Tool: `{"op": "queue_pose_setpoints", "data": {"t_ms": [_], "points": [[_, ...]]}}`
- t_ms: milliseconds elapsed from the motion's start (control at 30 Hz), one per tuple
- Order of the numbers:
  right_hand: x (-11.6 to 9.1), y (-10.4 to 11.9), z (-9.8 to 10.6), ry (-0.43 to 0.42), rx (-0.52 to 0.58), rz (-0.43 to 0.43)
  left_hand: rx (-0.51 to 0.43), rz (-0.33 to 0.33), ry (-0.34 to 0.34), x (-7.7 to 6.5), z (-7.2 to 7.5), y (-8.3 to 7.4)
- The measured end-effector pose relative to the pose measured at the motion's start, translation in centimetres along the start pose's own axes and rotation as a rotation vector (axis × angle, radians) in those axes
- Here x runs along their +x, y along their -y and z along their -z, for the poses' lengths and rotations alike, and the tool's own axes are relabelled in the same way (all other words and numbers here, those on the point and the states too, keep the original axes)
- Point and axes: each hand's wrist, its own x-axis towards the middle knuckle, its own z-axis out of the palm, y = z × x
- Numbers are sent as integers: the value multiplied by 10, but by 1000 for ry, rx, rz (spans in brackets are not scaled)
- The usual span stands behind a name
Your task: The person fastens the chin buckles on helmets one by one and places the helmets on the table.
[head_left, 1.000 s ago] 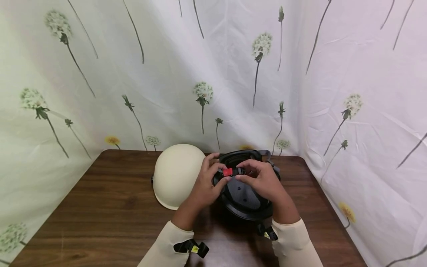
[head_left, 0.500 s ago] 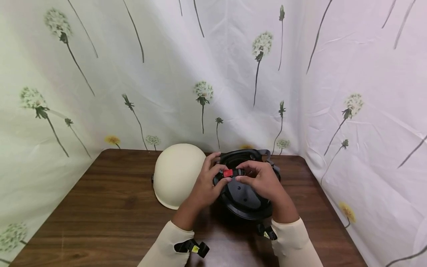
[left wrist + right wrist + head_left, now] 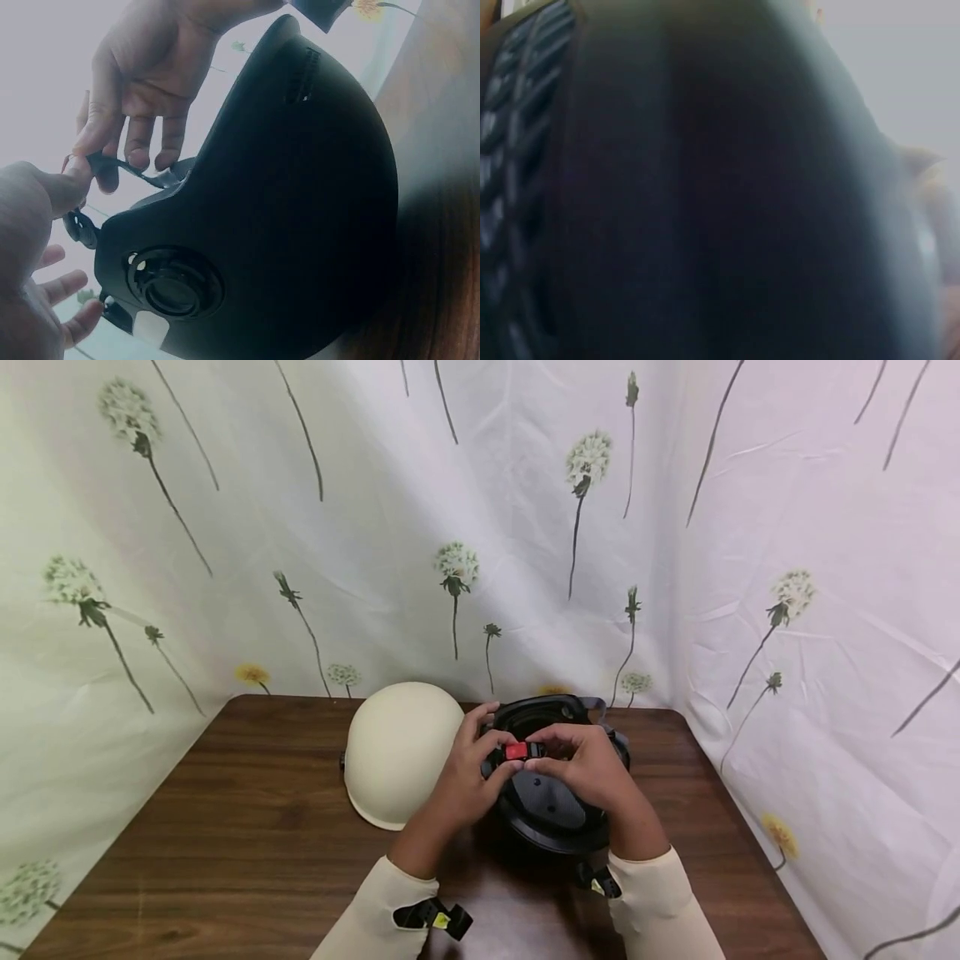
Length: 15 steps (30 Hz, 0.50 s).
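Observation:
A black helmet [image 3: 551, 841] lies upside down on the table, its padded inside facing up. Over its opening, my left hand [image 3: 462, 781] pinches the red part of the chin strap buckle [image 3: 517, 751] between thumb and forefinger. My right hand [image 3: 596, 768] pinches the black end from the other side, and the two parts sit right against each other. In the left wrist view the strap [image 3: 124, 165] runs from the pinching fingertips to the helmet's edge. The dark helmet shell [image 3: 742, 187] fills most of the right wrist view, hiding the right fingers there.
A cream helmet [image 3: 405, 752] rests dome up, close by my left hand. Both stand on the dark wood table [image 3: 247, 827], near its back edge. A white curtain [image 3: 375, 527] with printed dandelions hangs behind and at the sides.
The red buckle part has moved slightly right and the right fingertips slightly left, so the two buckle parts are closer together. Neither helmet has visibly shifted.

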Motion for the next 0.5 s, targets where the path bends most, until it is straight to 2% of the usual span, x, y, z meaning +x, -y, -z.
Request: {"op": "queue_pose_setpoints", "data": {"t_ms": [333,500], "points": [[-1,1,2,35,-14,-10,13,12,6,-2,-2,0],[-2,-6,9,46,-59,-26,34,34,21,-1,-2,-1]]}}
